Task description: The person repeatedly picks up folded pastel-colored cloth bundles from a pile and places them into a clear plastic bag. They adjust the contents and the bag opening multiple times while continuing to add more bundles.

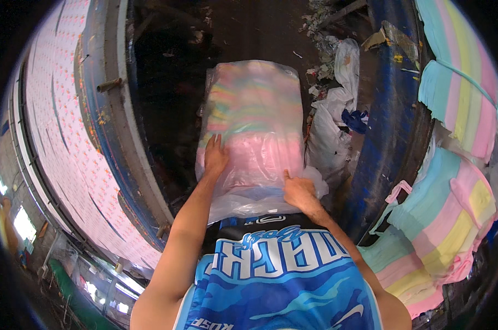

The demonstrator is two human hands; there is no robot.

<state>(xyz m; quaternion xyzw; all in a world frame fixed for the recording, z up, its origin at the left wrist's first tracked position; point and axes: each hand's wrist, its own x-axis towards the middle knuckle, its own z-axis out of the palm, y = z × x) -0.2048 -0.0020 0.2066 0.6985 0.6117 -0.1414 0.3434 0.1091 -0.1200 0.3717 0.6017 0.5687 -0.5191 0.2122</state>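
A clear plastic bag point(255, 165) full of folded fabric in pink, yellow and green lies in front of me. Pink cloth shows at its near part, and blurred pastel bands show farther up. Loose film gathers in folds near my waist. My left hand point(217, 156) rests on the bag's left side, fingers stretched forward, holding nothing that I can see. On the near right part sits my right hand point(300, 192), its index finger extended against the plastic. The other fingers curl under, and whether they pinch film is hidden.
Patterned pink-and-white fabric point(59, 103) covers a long table at left, with a short metal peg point(108, 85) on its side. At right, tied striped fabric bundles point(455, 103) sit beyond a blue beam point(391, 103). Crumpled plastic point(329, 128) and scraps point(321, 62) litter the floor.
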